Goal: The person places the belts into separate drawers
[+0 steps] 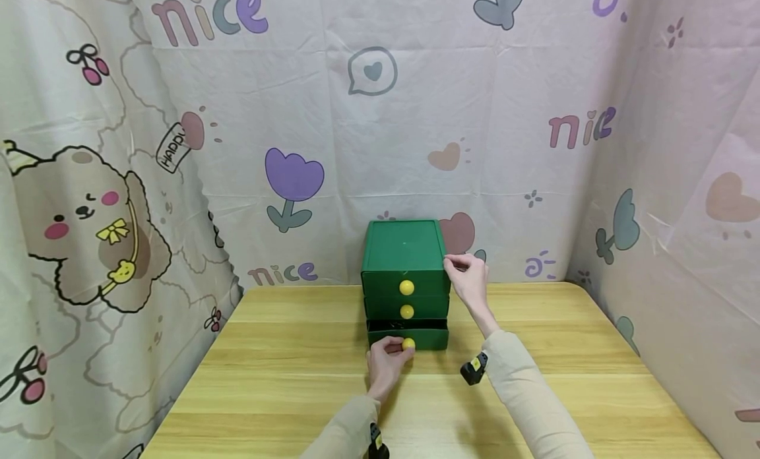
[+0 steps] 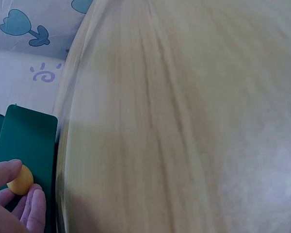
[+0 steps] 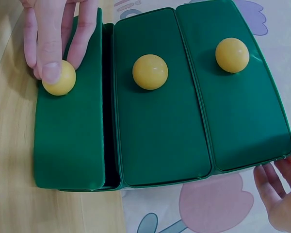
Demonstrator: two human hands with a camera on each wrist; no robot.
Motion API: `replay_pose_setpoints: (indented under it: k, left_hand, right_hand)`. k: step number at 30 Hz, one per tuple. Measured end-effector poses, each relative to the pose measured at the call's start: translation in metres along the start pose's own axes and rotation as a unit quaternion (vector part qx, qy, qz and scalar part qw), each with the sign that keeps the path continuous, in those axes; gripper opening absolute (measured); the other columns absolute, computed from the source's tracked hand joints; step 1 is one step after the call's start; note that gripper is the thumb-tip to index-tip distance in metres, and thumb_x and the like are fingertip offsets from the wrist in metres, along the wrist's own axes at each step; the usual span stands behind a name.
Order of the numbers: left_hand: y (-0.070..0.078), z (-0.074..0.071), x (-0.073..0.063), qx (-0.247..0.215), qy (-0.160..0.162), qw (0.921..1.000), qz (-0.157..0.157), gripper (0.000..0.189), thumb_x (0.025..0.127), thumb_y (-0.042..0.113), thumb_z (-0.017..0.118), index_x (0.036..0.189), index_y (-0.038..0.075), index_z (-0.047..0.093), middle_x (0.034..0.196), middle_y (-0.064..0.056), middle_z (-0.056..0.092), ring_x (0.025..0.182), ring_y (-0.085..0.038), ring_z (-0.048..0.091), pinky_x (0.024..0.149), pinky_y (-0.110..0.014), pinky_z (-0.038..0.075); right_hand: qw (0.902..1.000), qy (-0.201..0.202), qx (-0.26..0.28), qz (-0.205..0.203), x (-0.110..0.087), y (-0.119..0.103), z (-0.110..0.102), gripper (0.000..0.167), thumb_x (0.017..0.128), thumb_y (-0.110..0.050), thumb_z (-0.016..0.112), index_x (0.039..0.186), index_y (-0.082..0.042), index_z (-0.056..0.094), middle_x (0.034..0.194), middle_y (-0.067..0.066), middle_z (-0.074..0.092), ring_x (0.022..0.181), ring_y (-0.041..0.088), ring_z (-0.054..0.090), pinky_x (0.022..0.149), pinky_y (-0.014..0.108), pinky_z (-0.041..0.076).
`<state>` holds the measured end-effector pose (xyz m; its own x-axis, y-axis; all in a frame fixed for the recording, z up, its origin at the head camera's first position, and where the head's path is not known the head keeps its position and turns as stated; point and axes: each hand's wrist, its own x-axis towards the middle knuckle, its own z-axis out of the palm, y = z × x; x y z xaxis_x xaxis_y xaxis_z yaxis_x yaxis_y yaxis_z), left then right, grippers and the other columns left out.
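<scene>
A green cabinet of three drawers point(image 1: 406, 244) stands at the back of the table, each drawer with a round yellow knob. Its bottom drawer point(image 1: 430, 340) is pulled partly out, and a dark gap shows behind its front. My left hand point(image 1: 387, 365) pinches the bottom drawer's yellow knob point(image 3: 63, 80) between thumb and fingers. At the upper right front edge of the cabinet, my right hand point(image 1: 469, 277) grips the side with its fingertips. The middle drawer point(image 3: 160, 121) and top drawer point(image 3: 237, 97) sit closed. What the bottom drawer holds is hidden.
The wooden table point(image 1: 285, 353) spreads out on both sides of the cabinet and in front of it. A printed curtain point(image 1: 386, 136) hangs right behind the cabinet, and more curtain hangs at the left and right.
</scene>
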<state>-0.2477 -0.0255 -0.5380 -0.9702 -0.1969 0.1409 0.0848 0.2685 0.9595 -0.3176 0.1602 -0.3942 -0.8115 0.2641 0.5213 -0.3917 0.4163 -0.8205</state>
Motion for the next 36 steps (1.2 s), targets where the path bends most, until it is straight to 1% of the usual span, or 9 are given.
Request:
replay_pose_setpoints:
  k: [6,11,20,24,27,29,31,34,36]
  left_hand:
    - [0.000,0.001,0.004,0.004,0.007,1.0000,0.006,0.016,0.078,0.012,0.086,0.090,0.008,0.077,0.087,-0.008,0.079,0.081,-0.016,0.074,0.073,-0.027,0.060]
    - [0.002,0.002,0.006,0.002,0.011,0.9999,0.013,0.016,0.078,0.011,0.086,0.090,0.006,0.077,0.087,-0.011,0.079,0.081,-0.019,0.075,0.072,-0.028,0.061]
    - [0.001,0.004,0.011,0.005,0.015,0.9998,0.013,0.018,0.077,0.011,0.087,0.090,0.005,0.077,0.087,-0.010,0.078,0.080,-0.018,0.074,0.073,-0.028,0.060]
    - [0.001,0.006,0.013,0.008,0.018,0.9998,0.006,0.018,0.077,0.013,0.086,0.091,0.007,0.077,0.087,-0.009,0.078,0.082,-0.018,0.074,0.077,-0.032,0.059]
    - [0.002,0.007,0.014,0.008,0.023,0.9997,0.001,0.018,0.077,0.013,0.086,0.091,0.007,0.077,0.086,-0.009,0.078,0.084,-0.019,0.073,0.090,-0.038,0.053]
    - [0.003,0.008,0.015,0.010,0.029,0.9995,0.002,0.018,0.076,0.012,0.087,0.090,0.007,0.077,0.086,-0.009,0.078,0.085,-0.020,0.073,0.092,-0.041,0.051]
    - [0.003,0.009,0.016,0.011,0.032,0.9994,0.003,0.018,0.076,0.012,0.087,0.090,0.007,0.077,0.085,-0.009,0.079,0.085,-0.020,0.073,0.093,-0.041,0.050]
    - [0.003,0.010,0.017,0.017,0.037,0.9991,0.011,0.018,0.076,0.012,0.087,0.090,0.006,0.077,0.085,-0.009,0.079,0.083,-0.020,0.073,0.085,-0.038,0.055]
    - [0.003,0.010,0.018,0.017,0.037,0.9991,0.010,0.018,0.076,0.013,0.087,0.090,0.007,0.078,0.085,-0.009,0.079,0.083,-0.020,0.072,0.083,-0.037,0.056]
  right_hand:
    - [0.9999,-0.007,0.001,0.008,-0.001,-0.001,0.000,0.019,0.092,-0.013,0.070,0.104,-0.002,0.080,0.101,0.018,0.075,0.092,0.032,0.073,0.068,0.006,0.048]
    - [0.9999,-0.007,0.000,0.009,-0.001,0.000,0.000,0.019,0.092,-0.013,0.070,0.104,-0.003,0.080,0.102,0.018,0.075,0.093,0.032,0.073,0.068,0.006,0.047]
    - [1.0000,-0.004,0.004,0.007,0.000,0.000,0.000,0.018,0.091,-0.012,0.070,0.103,-0.002,0.080,0.101,0.018,0.076,0.093,0.034,0.073,0.068,0.006,0.048]
    - [1.0000,-0.003,0.006,0.007,0.000,-0.001,0.000,0.018,0.091,-0.012,0.070,0.103,-0.002,0.080,0.101,0.018,0.076,0.093,0.034,0.073,0.068,0.005,0.048]
    - [1.0000,-0.002,0.005,0.006,0.000,-0.001,0.000,0.018,0.091,-0.012,0.070,0.103,-0.002,0.080,0.101,0.018,0.076,0.093,0.034,0.073,0.069,0.005,0.047]
    - [1.0000,-0.002,0.004,0.006,0.000,-0.001,0.000,0.018,0.091,-0.011,0.070,0.103,-0.002,0.080,0.101,0.018,0.076,0.093,0.033,0.073,0.069,0.005,0.047]
    - [1.0000,0.000,0.003,0.006,0.000,-0.001,0.000,0.018,0.090,-0.011,0.071,0.103,-0.002,0.080,0.101,0.018,0.076,0.092,0.033,0.074,0.069,0.005,0.048]
    - [1.0000,-0.001,0.006,0.007,-0.001,-0.003,0.000,0.017,0.090,-0.010,0.071,0.103,-0.002,0.080,0.101,0.019,0.075,0.092,0.033,0.073,0.068,0.005,0.048]
    - [1.0000,-0.002,0.006,0.006,-0.001,-0.003,0.000,0.017,0.090,-0.009,0.071,0.103,-0.001,0.080,0.101,0.020,0.075,0.093,0.034,0.073,0.068,0.005,0.047]
